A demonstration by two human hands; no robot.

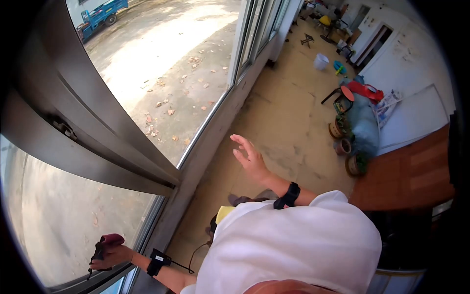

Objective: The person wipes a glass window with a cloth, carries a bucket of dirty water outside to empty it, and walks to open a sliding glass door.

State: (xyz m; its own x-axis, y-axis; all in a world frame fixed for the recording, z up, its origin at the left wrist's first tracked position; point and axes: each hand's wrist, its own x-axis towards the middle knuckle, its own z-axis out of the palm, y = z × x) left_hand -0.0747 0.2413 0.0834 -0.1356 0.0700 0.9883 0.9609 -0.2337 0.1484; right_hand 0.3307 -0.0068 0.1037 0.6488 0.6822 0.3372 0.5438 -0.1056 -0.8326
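Note:
My left hand (pixel 111 257) is closed around a bunched maroon and black cloth (pixel 104 246). It is at the lower part of a window pane (pixel 54 210); I cannot tell whether the cloth touches the glass. My right hand (pixel 251 159) is raised over the floor, away from the window, with its fingers apart and nothing in it. Black bands circle both wrists, and a dark cord hangs from the left one. The grey metal window frame (pixel 105 115) rises between the panes, with a latch (pixel 63 128) on it.
A sill (pixel 208 159) runs along the windows. Across the tan floor (pixel 281 105) stand potted plants (pixel 356 165), a red-topped stool (pixel 346 93), a white bucket (pixel 320 61) and a large bluish bag (pixel 364 125). Outside, a blue vehicle (pixel 100 17) stands on leaf-strewn concrete.

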